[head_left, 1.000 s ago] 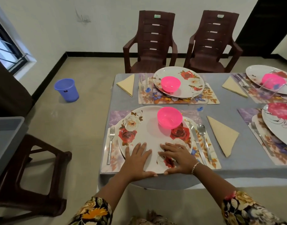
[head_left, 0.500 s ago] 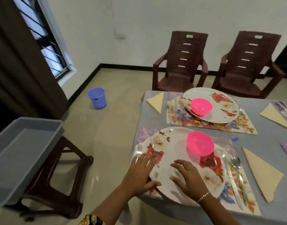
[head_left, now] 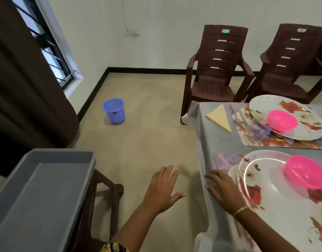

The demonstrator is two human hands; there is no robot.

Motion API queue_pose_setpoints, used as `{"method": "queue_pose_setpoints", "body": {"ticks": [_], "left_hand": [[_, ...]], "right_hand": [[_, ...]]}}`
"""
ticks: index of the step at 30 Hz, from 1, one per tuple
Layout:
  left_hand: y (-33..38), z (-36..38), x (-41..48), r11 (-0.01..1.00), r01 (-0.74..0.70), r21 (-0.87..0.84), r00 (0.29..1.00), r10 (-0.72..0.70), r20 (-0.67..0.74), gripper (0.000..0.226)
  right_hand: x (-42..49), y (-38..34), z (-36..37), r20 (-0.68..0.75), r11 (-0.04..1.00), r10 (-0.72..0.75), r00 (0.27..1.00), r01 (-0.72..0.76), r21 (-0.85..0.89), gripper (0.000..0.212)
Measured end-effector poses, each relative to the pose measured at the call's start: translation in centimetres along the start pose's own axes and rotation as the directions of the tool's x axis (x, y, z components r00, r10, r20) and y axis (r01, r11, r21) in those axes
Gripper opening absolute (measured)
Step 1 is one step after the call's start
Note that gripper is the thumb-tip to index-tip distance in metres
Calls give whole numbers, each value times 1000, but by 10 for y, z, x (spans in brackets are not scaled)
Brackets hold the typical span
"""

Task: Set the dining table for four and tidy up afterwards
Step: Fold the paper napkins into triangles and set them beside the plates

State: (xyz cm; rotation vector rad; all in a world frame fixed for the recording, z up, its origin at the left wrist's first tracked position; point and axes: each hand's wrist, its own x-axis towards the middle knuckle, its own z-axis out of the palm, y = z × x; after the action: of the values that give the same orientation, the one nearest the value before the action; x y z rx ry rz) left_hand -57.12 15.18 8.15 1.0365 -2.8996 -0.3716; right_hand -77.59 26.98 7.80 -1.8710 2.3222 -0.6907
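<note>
Pink bowl (head_left: pixel 305 174) on floral plate (head_left: pixel 284 206)

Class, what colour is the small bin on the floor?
The bin is blue; head view.

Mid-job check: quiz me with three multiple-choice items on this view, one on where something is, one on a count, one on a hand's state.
1. The blue bucket stands: A on the floor; B on a shelf; C on a windowsill.
2. How many pink bowls show? A one; B two; C four.
3. The left hand: A grips a spoon; B is open, holding nothing; C pinches a cloth.

Answers:
1 A, it sits on the tiles.
2 B, one sits on each flowered plate.
3 B, its fingers are spread in the air above the floor.
</note>
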Motion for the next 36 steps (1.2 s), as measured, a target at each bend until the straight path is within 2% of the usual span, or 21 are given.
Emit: {"method": "queue_pose_setpoints", "body": {"ticks": [4, 7, 11, 13, 16, 18, 21, 23, 28, 30, 32, 34, 36], "left_hand": [[-43, -18, 17, 998, -65, -9, 997, 66, 41, 66], [-65, -28, 51, 994, -109, -15, 993, 110, 52, 65], [-95, -34, 105, 993, -118, -14, 988, 119, 94, 67], [-111, -42, 138, 987, -158, 9, 979, 155, 132, 66], [-133, -55, 206, 972, -228, 64, 965, 217, 144, 66], [-141, -74, 262, 954, -289, 74, 944, 272, 185, 86], [-140, -91, 343, 920, -392, -3, 895, 382, 230, 118], [-139, -100, 391, 893, -448, 27, 866, 426, 263, 113], [-134, -91, 486, 846, -533, -8, 808, 512, 291, 77], [-127, -88, 522, 801, -598, -31, 753, 574, 322, 82], [-120, -85, 562, 738, -673, -52, 684, 647, 338, 99], [-116, -81, 605, 690, -720, -69, 633, 695, 341, 112], [-112, -81, 648, 643, -758, -112, 588, 747, 312, 115]], "right_hand": [[44, -36, 13, -28, 996, 86, 996, -86, 5, 42], [73, -42, 26, -35, 997, 78, 996, -79, -8, 51], [121, -32, 40, -53, 984, 178, 983, -178, 15, 43], [152, -23, 47, -109, 977, 213, 971, -214, 9, 45], [208, -3, 51, -162, 969, 244, 956, -246, 13, 38], [249, 14, 45, -175, 958, 281, 944, -286, -3, 37], [303, 47, 29, -186, 928, 368, 911, -373, 11, 39], [334, 70, 17, -227, 910, 408, 884, -415, 16, 40], [380, 111, 4, -291, 816, 567, 771, -573, 73, 38], [392, 125, 7, -317, 778, 614, 723, -621, 91, 40], [405, 142, 11, -352, 742, 649, 675, -664, 93, 41], [421, 159, 14, -395, 692, 687, 610, -715, 99, 39], [439, 173, 14, -428, 632, 732, 531, -763, 134, 40]]}}
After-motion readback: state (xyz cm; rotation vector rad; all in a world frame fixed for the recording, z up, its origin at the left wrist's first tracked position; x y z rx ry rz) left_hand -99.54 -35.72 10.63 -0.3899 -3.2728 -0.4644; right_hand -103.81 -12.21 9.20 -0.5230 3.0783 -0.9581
